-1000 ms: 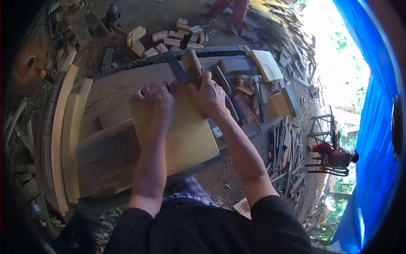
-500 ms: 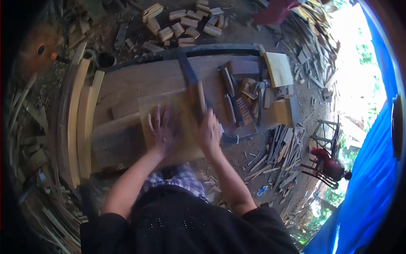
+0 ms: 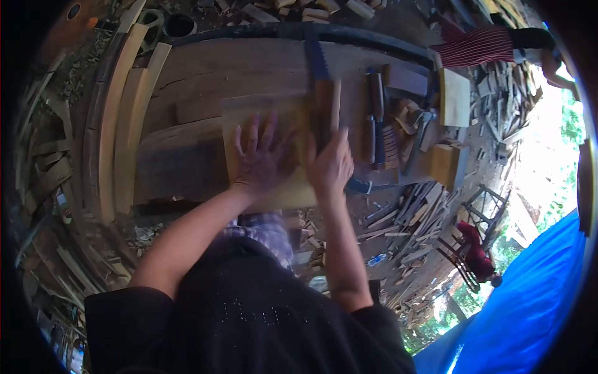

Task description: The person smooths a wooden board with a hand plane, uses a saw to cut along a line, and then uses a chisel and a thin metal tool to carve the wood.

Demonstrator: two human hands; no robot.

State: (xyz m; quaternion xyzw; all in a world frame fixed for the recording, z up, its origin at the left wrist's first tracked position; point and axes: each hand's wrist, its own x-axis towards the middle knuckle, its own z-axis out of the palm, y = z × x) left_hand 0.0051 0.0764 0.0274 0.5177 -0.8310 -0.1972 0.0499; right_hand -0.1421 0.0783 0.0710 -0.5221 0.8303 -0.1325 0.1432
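Rough planks make up the workbench (image 3: pixel 187 68), with curved slats (image 3: pixel 118 118) well left of the fingers. The left hand (image 3: pixel 261 161) has let go of the wooden plane (image 3: pixel 327 109) it gripped a second ago and now lies flat, fingers spread, pinning the pale board (image 3: pixel 283 194). Just right of those fingertips, the right hand (image 3: pixel 330 167) alone clasps the plane's near end. Chisels (image 3: pixel 374 118) lie farther right.

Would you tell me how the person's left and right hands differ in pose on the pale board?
The left hand lies flat, fingers spread, on the pale board; the right hand sits at its right edge, fingers together against the wooden tool. Both rest on it.
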